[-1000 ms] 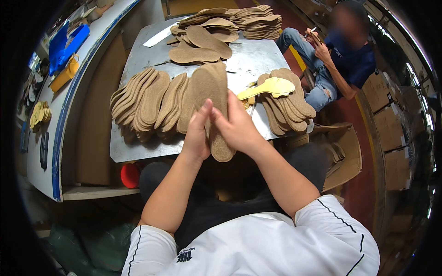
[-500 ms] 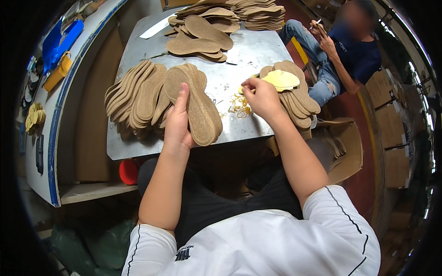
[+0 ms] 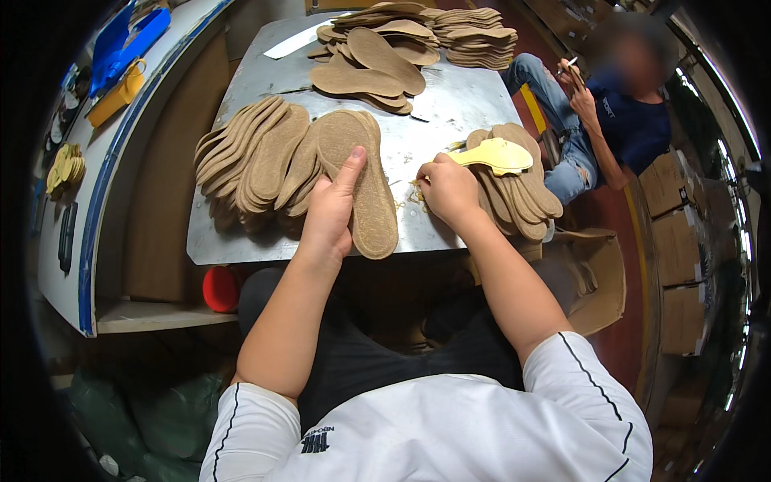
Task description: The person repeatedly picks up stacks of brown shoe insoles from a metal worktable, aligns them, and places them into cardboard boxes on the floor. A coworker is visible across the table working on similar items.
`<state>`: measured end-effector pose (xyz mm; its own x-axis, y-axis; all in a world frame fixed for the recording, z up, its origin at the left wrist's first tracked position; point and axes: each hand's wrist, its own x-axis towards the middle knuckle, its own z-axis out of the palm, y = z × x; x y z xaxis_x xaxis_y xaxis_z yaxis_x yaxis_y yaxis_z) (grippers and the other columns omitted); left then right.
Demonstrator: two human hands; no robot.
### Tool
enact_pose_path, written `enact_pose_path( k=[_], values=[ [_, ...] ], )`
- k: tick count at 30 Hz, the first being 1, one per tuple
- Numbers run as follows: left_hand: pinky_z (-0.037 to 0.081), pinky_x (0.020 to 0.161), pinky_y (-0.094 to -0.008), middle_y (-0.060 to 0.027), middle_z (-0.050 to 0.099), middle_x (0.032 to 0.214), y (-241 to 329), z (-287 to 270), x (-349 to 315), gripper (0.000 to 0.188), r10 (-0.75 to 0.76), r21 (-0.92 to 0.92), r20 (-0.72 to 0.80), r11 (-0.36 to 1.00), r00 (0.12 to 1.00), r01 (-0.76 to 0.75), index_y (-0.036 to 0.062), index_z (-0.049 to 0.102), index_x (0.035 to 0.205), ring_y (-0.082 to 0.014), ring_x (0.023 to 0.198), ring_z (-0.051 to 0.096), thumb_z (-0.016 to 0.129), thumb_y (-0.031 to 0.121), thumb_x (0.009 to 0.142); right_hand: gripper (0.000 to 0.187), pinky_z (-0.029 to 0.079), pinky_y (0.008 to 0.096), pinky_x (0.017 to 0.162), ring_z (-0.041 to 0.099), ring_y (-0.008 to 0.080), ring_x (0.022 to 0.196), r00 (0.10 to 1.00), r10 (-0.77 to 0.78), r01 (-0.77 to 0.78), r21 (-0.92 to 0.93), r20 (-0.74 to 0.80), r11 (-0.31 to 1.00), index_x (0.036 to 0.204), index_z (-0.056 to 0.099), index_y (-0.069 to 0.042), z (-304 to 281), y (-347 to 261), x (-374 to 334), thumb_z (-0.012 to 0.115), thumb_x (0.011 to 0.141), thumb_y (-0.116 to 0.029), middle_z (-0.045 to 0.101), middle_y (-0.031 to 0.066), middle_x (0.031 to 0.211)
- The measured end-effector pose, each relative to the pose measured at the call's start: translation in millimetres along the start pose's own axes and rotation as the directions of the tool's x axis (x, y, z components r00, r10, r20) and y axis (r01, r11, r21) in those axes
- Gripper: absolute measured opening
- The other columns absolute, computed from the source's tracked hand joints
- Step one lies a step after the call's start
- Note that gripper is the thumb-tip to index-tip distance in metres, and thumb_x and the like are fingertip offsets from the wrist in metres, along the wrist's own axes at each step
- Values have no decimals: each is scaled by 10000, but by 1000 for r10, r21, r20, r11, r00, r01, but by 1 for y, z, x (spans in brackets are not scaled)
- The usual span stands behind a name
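Observation:
My left hand (image 3: 331,213) is closed around a small bundle of brown insoles (image 3: 371,189), held tilted at the table's front edge with the thumb on top. My right hand (image 3: 451,194) has its fingers drawn together low over the table, at a loose heap of thin yellow rubber bands (image 3: 419,194). The hand covers most of that heap, and whatever is in its fingertips is hidden. Just right of it, a pale yellow sole-shaped piece (image 3: 507,154) lies on a pile of brown insoles (image 3: 522,193). To the left, a large fanned pile of insoles (image 3: 261,157) touches or nearly touches the held bundle.
More insoles (image 3: 357,79) are heaped on the metal table (image 3: 281,76) at the back, beside a neat stack (image 3: 475,36). A shelf unit (image 3: 132,153) stands left. A seated person (image 3: 614,112) is at the right, near an open carton (image 3: 604,281).
The right hand has come down and nearer over the rubber bands, its fingers more closed. The left hand still holds the insoles, shifted slightly right and turned more upright. The view has shifted a little.

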<state>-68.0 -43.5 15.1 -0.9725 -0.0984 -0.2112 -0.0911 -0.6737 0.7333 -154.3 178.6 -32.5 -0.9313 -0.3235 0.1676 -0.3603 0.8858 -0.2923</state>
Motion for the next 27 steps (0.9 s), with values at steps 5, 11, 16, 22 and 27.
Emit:
enact_pose_path(
  k=[5,11,16,22,27],
  values=[
    [636,1059,-422,-123,750,1396,-5,-4,0,624,38,49,35,998,999,-40,-15,631,1538,-225,1249,736,831,393,1111,112,605,406,842,762,265,904,986,75,-35,253,-149,967,1063,918,-116,-7,-1,-3,877,969,-160,768,89,1010],
    [605,1109,-415,-167,727,1437,-18,-4,3,823,68,192,42,979,997,-74,-55,575,1549,-236,1297,718,847,547,1060,194,497,276,687,603,77,760,974,226,-105,940,30,325,1167,898,-14,-46,-31,-20,886,1034,-155,777,-13,921],
    [599,1074,-406,-174,726,1352,-32,2,-5,1062,54,218,164,972,985,-90,-94,562,1490,-224,1241,702,839,768,935,207,400,233,642,516,18,730,992,53,-128,948,118,292,1189,893,-16,-77,-61,-41,896,1033,-152,758,-61,885],
    [632,988,-362,-130,758,1281,-36,5,-16,879,48,114,276,990,960,-82,-67,612,1429,-194,1115,751,896,621,961,136,516,289,694,616,122,721,963,-13,169,569,-268,805,1088,894,-16,-70,-78,-55,894,1020,-135,671,54,805],
    [632,1065,-389,-176,739,1380,-31,6,-17,693,25,191,223,979,975,-69,-72,572,1473,-223,1232,756,868,411,1073,133,504,286,680,598,95,738,973,130,72,788,-190,612,1098,846,10,-62,-72,-55,822,1078,-119,668,0,853]
  ],
)
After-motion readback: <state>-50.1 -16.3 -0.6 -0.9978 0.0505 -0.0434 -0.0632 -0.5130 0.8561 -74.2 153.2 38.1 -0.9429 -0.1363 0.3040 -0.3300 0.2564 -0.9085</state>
